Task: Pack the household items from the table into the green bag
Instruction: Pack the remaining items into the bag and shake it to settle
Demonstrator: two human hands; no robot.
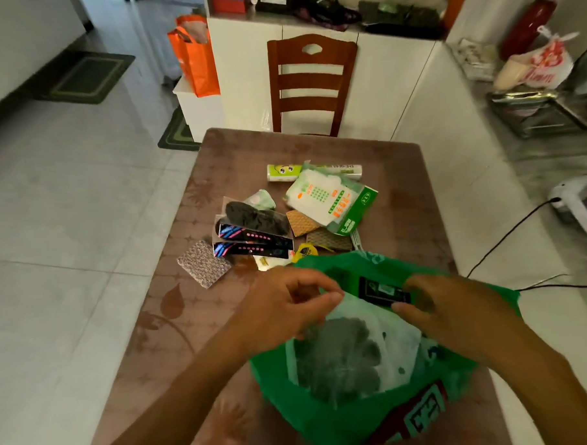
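The green bag (pixel 331 419) lies open at the near end of the brown table (pixel 174 308). Inside it sits a white see-through packet (pixel 352 357) with something dark in it, and a flat black packet (pixel 381 289) at the bag's mouth. My left hand (pixel 285 306) pinches the white packet's top edge. My right hand (pixel 450 309) grips the black packet between thumb and fingers. Beyond the bag lie several loose items: a white-and-green pack (pixel 328 200), a green-faced roll (pixel 281 172), dark insole packs (pixel 252 231), a speckled pad (pixel 203 264) and tan mats (pixel 302 222).
A wooden chair (pixel 313 83) stands at the table's far end, before white cabinets. An orange bag (pixel 196 58) sits on a low shelf at back left. A black cable (pixel 508 236) runs over the floor on the right, near a white appliance (pixel 577 200).
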